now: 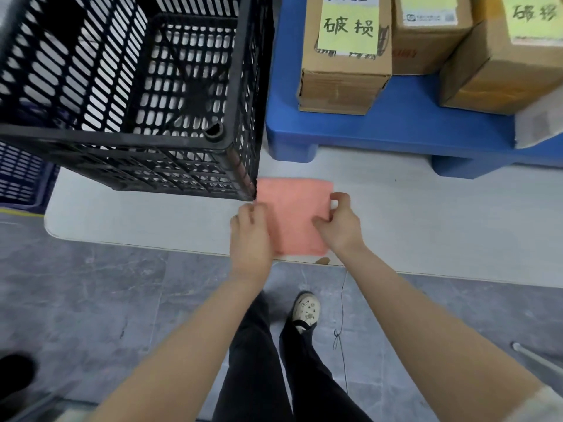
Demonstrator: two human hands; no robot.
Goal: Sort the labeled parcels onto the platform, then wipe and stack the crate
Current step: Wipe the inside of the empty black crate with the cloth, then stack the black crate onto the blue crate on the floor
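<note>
A folded pink cloth [294,208] lies flat on the white table [152,217], just right of the black lattice crate [128,95]. My left hand [251,236] pinches the cloth's left edge and my right hand [341,223] pinches its right edge. The crate stands upright and holds nothing. On the blue platform [396,129] at the right rest three cardboard parcels: one with a yellow handwritten label [344,62], a second behind it [429,35], and a third with a yellow label [502,62] at the far right.
A dark blue crate [21,178] sits behind the black one at the left edge. The table's front edge runs just under my hands, with grey floor, my legs and a thin black cord [342,324] below.
</note>
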